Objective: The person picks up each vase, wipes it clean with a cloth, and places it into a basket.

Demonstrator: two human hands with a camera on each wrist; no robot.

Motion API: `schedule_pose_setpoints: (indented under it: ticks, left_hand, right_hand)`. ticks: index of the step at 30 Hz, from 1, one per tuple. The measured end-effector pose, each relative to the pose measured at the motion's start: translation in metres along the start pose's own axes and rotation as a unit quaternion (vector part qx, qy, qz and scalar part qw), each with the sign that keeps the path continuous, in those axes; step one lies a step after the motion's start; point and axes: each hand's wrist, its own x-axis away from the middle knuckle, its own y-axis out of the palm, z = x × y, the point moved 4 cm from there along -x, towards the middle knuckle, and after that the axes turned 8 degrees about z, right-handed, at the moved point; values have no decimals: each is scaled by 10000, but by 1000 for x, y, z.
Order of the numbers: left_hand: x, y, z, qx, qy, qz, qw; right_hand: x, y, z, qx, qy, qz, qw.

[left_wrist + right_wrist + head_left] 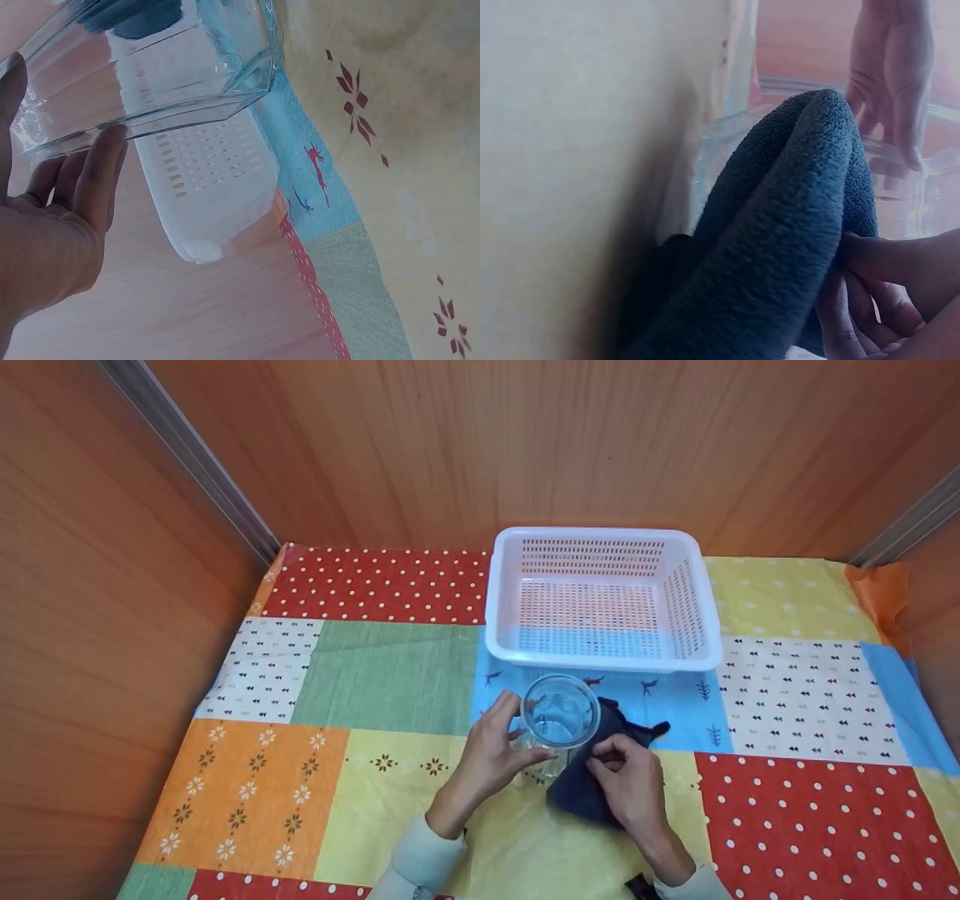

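In the head view my left hand (487, 754) grips a clear glass (541, 735) by its side, its open rim facing up. The left wrist view shows the glass (180, 105) with flat, angled sides, the fingers (101, 176) along one side. Whether its base touches the tablecloth I cannot tell. Close by on the right, my right hand (636, 787) pinches a dark blue fuzzy cloth (581, 793) between thumb and fingers. The cloth (780, 217) hangs folded beside the glass in the right wrist view. A dark strap or loop (651, 730) sticks out at its far end.
A white perforated plastic basket (604, 664) stands just beyond the glass, with nothing seen inside. A patchwork-patterned tablecloth (390, 675) covers the table. Wood-grain panels (450, 450) rise at the back and both sides.
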Motion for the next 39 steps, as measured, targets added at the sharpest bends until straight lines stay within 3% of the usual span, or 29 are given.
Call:
schedule_pose_setpoints:
  ticks: [11, 18, 28, 32, 39]
  left_hand:
    - [1, 0, -1, -4, -57, -60, 10000]
    - [-1, 2, -2, 37, -85, -62, 9999]
    - [1, 1, 1, -150, 99, 57, 9998]
    - [0, 1, 1, -198, 150, 65, 9997]
    - [0, 1, 0, -141, 91, 40, 9999]
  right_hand:
    - [-1, -8, -21, -632, -413, 219, 9969]
    - [0, -10, -30, -1434, -182, 389, 9887]
    - [7, -10, -33, -2020, 71, 625, 9774]
    - [9, -8, -31, -1902, 14, 732, 9790]
    - [5, -9, -33, -923, -510, 640, 9924]
